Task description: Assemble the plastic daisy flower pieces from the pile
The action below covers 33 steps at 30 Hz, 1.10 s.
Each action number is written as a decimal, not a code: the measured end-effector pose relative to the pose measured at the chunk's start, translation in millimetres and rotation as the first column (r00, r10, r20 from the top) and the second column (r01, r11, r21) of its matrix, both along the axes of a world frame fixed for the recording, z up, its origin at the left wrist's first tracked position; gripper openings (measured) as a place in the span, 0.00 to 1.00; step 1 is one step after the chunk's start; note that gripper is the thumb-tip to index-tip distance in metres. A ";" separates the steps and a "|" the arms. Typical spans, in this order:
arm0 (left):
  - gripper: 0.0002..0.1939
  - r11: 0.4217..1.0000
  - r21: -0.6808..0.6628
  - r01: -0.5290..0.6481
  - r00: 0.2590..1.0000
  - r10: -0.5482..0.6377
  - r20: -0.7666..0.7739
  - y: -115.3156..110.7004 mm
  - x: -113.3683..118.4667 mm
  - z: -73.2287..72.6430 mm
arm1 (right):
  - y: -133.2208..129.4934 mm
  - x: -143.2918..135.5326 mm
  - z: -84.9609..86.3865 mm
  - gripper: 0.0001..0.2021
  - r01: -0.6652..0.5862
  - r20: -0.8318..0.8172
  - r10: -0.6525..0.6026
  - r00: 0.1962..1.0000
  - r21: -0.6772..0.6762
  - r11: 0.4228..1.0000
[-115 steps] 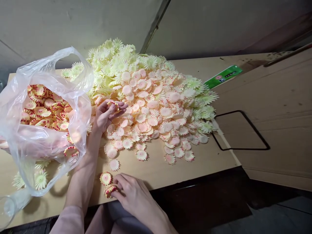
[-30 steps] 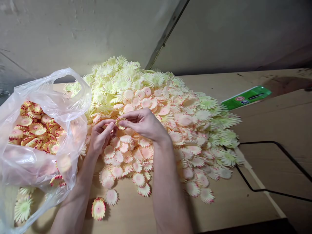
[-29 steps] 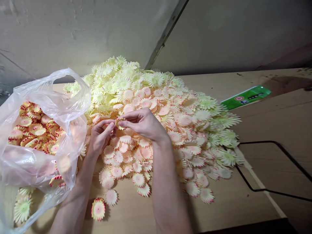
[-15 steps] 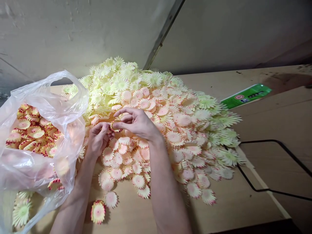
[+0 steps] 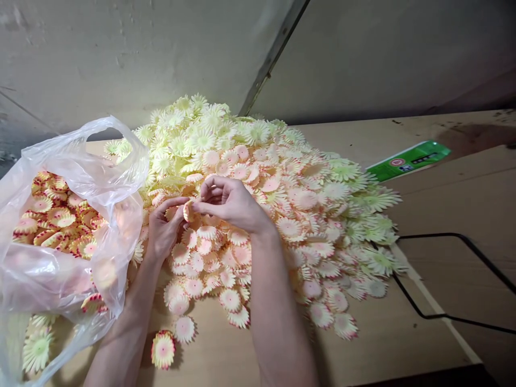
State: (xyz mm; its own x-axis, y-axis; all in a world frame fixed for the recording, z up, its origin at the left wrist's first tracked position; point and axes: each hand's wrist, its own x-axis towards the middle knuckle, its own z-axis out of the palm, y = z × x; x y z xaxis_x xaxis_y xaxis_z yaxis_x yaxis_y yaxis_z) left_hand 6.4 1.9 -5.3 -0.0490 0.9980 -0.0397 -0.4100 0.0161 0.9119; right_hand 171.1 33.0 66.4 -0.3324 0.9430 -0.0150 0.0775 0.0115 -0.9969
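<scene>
Between my two hands is a small artificial flower head (image 5: pixel 187 211), cream with reddish edges, seen nearly edge-on. The fingers of my left hand (image 5: pixel 164 224) pinch it from the left. From the right, the thumb and forefinger of my right hand (image 5: pixel 234 207) close on its other side, with the remaining fingers curled. Under and around both hands spreads a big heap of flower pieces (image 5: pixel 288 228), pale pink in the middle and yellow-green toward the back and right. One red-edged flower head (image 5: pixel 163 349) lies apart near the front.
To the left, a translucent plastic bag (image 5: pixel 80 161) stands open with red-edged flower heads (image 5: pixel 60 215) inside. A green packet (image 5: pixel 409 160) lies at the back right, and a black wire frame (image 5: pixel 455 234) at the right. Behind the wooden table (image 5: pixel 217 360) rises a grey wall (image 5: pixel 121 64).
My left forefinger has straightened over the flower head, which is turned upright between both hands. My right hand has shifted slightly right, and its fingers have curled in more.
</scene>
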 end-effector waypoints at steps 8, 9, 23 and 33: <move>0.13 0.996 0.075 -0.049 0.985 0.060 -0.161 -1.0 0.5 2.9 | 1.4 6.0 -3.6 0.19 -0.090 -0.006 0.090 0.996 -0.083 0.992; 0.13 0.994 0.088 -0.060 0.978 0.076 -0.193 -1.2 0.6 3.9 | 1.8 6.1 -4.7 0.19 -0.089 -0.003 0.089 0.996 -0.080 0.993; 0.15 0.984 0.164 -0.062 0.922 0.120 -0.368 -1.6 -2.9 4.7 | 0.1 8.0 -0.2 0.17 -0.051 0.006 0.051 0.999 -0.035 0.998; 0.16 0.986 0.162 -0.038 0.932 0.093 -0.350 -0.3 -4.0 -0.1 | 1.6 10.4 -3.6 0.17 -0.080 -0.015 0.079 0.997 -0.050 0.996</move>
State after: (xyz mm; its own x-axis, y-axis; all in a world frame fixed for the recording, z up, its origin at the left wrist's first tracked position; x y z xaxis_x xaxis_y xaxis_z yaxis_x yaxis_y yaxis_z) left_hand 2.3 1.6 -5.4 -0.0978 0.9850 0.1425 -0.0545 -0.1483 0.9874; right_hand 181.4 34.6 62.7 -0.4070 0.9116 -0.0569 0.0653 -0.0331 -0.9973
